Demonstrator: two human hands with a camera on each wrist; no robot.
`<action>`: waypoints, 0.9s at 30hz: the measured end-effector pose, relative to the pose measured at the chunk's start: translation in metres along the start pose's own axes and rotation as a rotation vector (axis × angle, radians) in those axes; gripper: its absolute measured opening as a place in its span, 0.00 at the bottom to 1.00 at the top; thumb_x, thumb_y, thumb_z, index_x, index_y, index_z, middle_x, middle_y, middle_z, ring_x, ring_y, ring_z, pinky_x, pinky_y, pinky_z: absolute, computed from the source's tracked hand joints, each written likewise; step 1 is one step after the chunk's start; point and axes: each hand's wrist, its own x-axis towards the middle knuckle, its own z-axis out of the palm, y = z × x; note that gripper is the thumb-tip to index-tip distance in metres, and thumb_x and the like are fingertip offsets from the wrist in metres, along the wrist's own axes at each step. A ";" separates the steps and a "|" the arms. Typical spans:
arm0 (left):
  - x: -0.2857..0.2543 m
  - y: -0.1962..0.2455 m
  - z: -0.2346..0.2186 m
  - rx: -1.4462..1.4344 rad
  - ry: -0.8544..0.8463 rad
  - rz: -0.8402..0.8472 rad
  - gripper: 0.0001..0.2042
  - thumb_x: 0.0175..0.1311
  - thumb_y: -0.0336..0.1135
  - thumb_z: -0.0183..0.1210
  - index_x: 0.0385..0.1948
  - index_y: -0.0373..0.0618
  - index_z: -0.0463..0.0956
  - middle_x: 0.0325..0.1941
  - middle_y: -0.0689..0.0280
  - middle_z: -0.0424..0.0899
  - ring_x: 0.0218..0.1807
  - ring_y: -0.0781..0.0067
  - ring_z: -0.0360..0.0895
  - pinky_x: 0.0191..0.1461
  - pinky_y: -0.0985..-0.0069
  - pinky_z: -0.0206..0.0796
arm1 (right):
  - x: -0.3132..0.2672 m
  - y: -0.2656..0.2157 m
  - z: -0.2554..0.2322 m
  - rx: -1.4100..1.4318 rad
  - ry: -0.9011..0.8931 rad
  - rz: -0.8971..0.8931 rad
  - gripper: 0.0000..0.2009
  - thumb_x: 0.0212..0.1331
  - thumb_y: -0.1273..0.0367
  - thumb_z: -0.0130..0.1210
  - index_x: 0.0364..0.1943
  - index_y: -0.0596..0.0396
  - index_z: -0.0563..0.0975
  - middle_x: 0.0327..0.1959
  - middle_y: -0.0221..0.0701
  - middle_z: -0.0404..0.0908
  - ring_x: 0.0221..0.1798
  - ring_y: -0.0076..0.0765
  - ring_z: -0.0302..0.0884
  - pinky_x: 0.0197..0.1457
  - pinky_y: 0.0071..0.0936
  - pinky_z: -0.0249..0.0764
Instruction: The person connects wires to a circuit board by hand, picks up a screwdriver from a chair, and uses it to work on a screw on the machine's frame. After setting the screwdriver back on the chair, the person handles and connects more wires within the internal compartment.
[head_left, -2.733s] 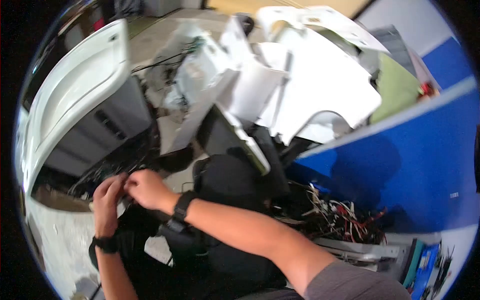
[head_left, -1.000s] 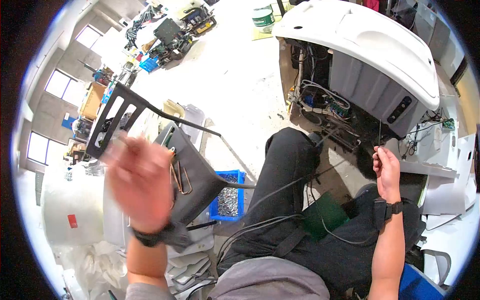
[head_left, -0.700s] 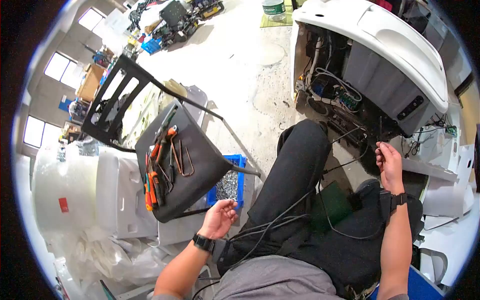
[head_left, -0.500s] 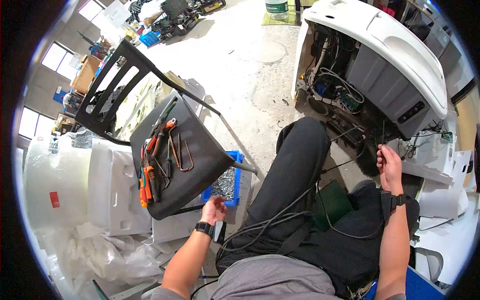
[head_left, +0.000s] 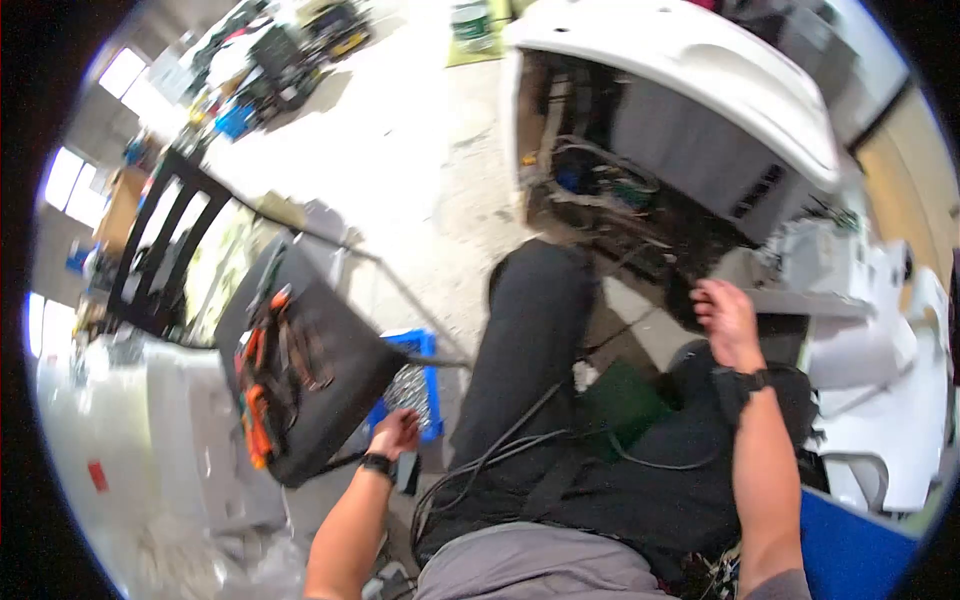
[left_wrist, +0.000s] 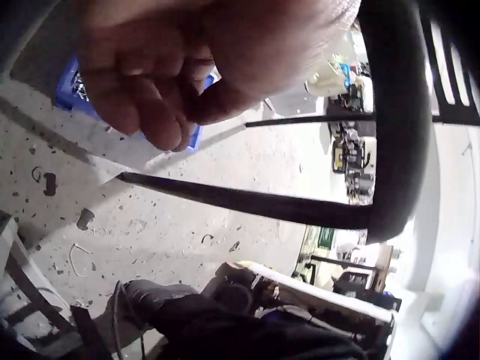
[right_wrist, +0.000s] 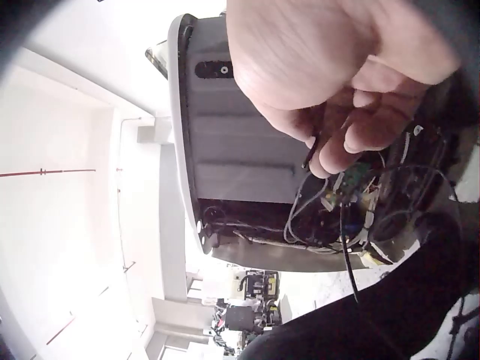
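Observation:
My left hand (head_left: 397, 432) is at the near edge of a blue tray (head_left: 432, 385) of small metal parts, beside the chair. In the left wrist view the left hand's fingers (left_wrist: 161, 112) curl loosely, with nothing visible between them. The right hand (head_left: 728, 325) is raised in front of the white-shelled machine (head_left: 690, 50). A thin dark rod (right_wrist: 310, 152) is pinched between thumb and fingers of the right hand (right_wrist: 337, 82) in the right wrist view. Behind it show the machine's grey panel (right_wrist: 240, 135) and wiring.
A black chair (head_left: 330, 370) on the left holds orange-handled tools (head_left: 257, 420). Grey cables (head_left: 500, 445) and a dark green sheet (head_left: 625, 405) lie over the person's legs. White shell pieces (head_left: 900, 420) are at the right, translucent wrapping (head_left: 100, 430) at the left.
The hands were together at the machine's lower opening in the oldest frame; now they are wide apart. The left hand swung down past the chair to the tray. The head view has also turned.

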 end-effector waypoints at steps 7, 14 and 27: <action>-0.036 0.029 0.096 0.211 0.045 0.202 0.08 0.60 0.34 0.49 0.35 0.40 0.71 0.27 0.66 0.75 0.26 0.74 0.72 0.28 0.79 0.66 | 0.008 0.013 0.003 0.017 -0.131 0.031 0.08 0.56 0.66 0.50 0.32 0.57 0.75 0.25 0.27 0.76 0.24 0.18 0.70 0.27 0.18 0.65; -0.068 0.063 0.178 0.472 -0.070 0.364 0.08 0.60 0.29 0.48 0.38 0.38 0.69 0.27 0.65 0.75 0.26 0.77 0.72 0.29 0.80 0.67 | -0.009 0.018 -0.007 -0.012 -0.129 0.045 0.08 0.57 0.68 0.48 0.31 0.61 0.74 0.23 0.28 0.75 0.23 0.20 0.70 0.26 0.18 0.66; -0.190 0.167 0.426 0.830 -0.376 1.107 0.12 0.61 0.34 0.49 0.41 0.36 0.72 0.32 0.65 0.76 0.31 0.81 0.71 0.38 0.83 0.65 | -0.006 0.017 -0.006 -0.031 -0.055 0.066 0.10 0.56 0.66 0.50 0.31 0.61 0.74 0.25 0.29 0.76 0.23 0.19 0.68 0.26 0.19 0.65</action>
